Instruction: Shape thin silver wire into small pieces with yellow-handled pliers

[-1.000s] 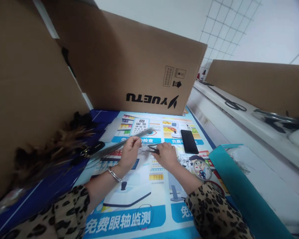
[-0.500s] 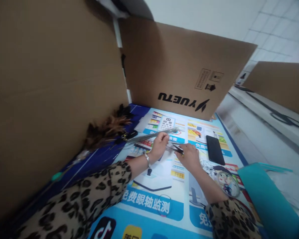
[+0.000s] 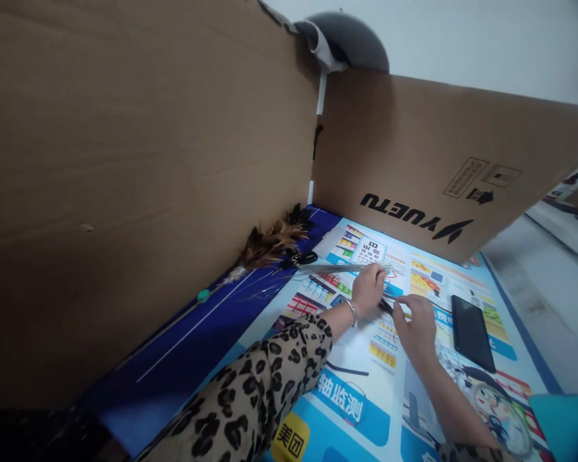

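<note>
My left hand (image 3: 368,292) is closed, its thumb and fingers pinched round a thin wire (image 3: 390,296) that reaches across towards the right hand. My right hand (image 3: 418,326) faces it from the right with thumb and forefinger drawn together. A small dark hand tool (image 3: 386,307), perhaps pliers, sits at its fingertips between the two hands; its far part is hidden. Behind the left hand lies a bundle of long silvery wires (image 3: 331,268) on the printed sheet (image 3: 250,369).
A black phone (image 3: 472,332) lies right of my right hand. Along the left cardboard panel (image 3: 149,160) rest a brown feather duster (image 3: 273,242) and black keys (image 3: 304,258). Another cardboard panel (image 3: 414,147) stands at the back. A teal object (image 3: 566,427) is at the lower right.
The view has swung left, so everything sits further right in the picture. Both hands stay close together over the sheet; the right thumb and forefinger now show more plainly.
</note>
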A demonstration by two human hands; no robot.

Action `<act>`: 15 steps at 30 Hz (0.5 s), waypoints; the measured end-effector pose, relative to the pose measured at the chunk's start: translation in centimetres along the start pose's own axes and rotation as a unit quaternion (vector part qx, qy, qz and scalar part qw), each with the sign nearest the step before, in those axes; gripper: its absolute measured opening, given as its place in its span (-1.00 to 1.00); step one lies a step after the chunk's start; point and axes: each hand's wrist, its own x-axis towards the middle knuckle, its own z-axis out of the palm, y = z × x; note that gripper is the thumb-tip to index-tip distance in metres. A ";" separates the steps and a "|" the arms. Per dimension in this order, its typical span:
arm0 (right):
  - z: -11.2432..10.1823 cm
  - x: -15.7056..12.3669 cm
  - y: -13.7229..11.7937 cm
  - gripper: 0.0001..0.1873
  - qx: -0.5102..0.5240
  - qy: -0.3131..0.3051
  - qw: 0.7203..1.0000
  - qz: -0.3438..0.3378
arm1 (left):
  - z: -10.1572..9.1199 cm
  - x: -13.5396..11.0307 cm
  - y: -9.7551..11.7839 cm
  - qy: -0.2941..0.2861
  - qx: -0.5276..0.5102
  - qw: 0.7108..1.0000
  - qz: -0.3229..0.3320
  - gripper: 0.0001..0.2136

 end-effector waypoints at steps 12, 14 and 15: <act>-3.2 2.7 -3.4 -0.72 0.098 0.028 0.984 0.149 | -0.3 0.9 -1.0 -0.036 -0.018 0.999 0.008 -0.87; -4.5 4.3 -3.7 -0.70 0.146 0.057 0.970 0.187 | -0.2 1.1 -1.1 -0.051 -0.019 0.998 0.015 -0.88; -5.4 5.3 -3.9 -0.69 0.166 0.072 0.965 0.191 | -0.2 1.1 -1.1 -0.058 -0.019 0.998 0.014 -0.88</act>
